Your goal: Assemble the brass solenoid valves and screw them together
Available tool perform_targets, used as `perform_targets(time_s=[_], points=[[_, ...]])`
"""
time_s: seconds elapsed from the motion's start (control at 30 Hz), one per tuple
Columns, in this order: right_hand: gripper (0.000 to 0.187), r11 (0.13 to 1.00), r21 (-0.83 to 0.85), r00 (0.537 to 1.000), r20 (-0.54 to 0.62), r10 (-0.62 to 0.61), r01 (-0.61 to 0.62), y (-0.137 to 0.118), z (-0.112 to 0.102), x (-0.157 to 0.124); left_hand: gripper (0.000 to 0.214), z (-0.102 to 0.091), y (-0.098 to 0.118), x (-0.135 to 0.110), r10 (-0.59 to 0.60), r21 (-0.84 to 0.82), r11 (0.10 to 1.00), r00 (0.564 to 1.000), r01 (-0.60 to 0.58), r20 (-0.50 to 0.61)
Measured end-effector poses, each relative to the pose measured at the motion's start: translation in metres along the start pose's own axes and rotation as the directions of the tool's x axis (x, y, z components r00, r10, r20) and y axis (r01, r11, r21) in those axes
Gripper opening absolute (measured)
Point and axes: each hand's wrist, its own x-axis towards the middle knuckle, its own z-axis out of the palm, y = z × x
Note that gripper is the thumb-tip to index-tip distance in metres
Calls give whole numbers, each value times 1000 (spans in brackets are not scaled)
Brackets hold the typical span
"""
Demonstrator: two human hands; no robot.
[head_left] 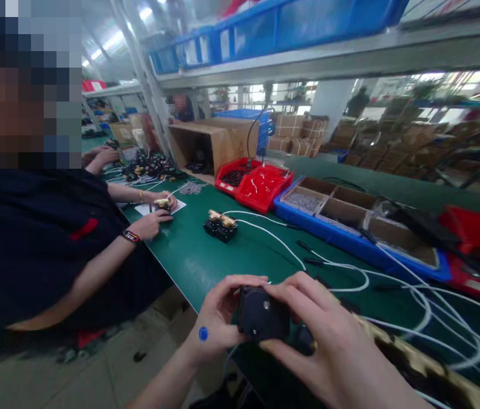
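Observation:
Between my two hands is a black plastic housing [265, 315] with small metal spots on its face, held over the front edge of the green table. My left hand [218, 321] grips its left side, thumb below and fingers over the top. From the right, the fingers and thumb of my right hand [316, 329] close on the same housing. Farther off on the table stand two black units with brass-coloured fittings [221, 224], with white cables leading off to the right. Brass-coloured parts [431, 363] lie partly hidden beyond my right hand.
White cables [427, 318] with black plugs sprawl at right. Behind them stand a blue divided tray [350, 227] of small parts and red bins [261, 184]. At left, a co-worker's hands [154, 218] hold a similar unit. A shelf with blue crates [282, 28] hangs overhead.

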Motion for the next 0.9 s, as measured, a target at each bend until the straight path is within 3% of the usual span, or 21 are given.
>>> perform_targets(time_s=[0.17,0.33,0.47,0.53,0.6,0.67,0.73,0.8,0.87,0.9], points=[[53,1000,10,1000,15,-23,22,5,-5,1,53,4,3,6,36,-94,995,999,-37,-19],[59,994,86,981,187,53,-70,28,-1,9,54,11,-5,11,-133,-189,976,986,112,-103],[52,980,110,948,291,125,-163,41,-5,26,58,9,-20,15,-264,-230,943,961,240,-81],[49,964,122,919,350,183,-238,45,-8,37,59,4,-23,19,-251,-113,964,964,241,-87],[45,938,129,877,415,243,-320,48,-10,49,66,-4,-19,27,-117,134,983,990,127,-80],[39,919,121,833,478,278,-375,52,-9,61,71,-12,-11,37,13,379,925,999,-32,52],[34,915,108,801,531,277,-389,55,-5,71,68,-17,-1,47,22,478,868,974,-131,226],[31,914,93,770,576,274,-394,58,0,80,64,-20,4,55,-11,489,861,957,-139,290],[33,914,63,760,580,293,-401,61,4,86,62,-23,3,59,-55,474,879,975,-54,214],[34,912,34,761,564,320,-409,63,5,87,60,-24,0,59,-95,432,901,988,33,124]])
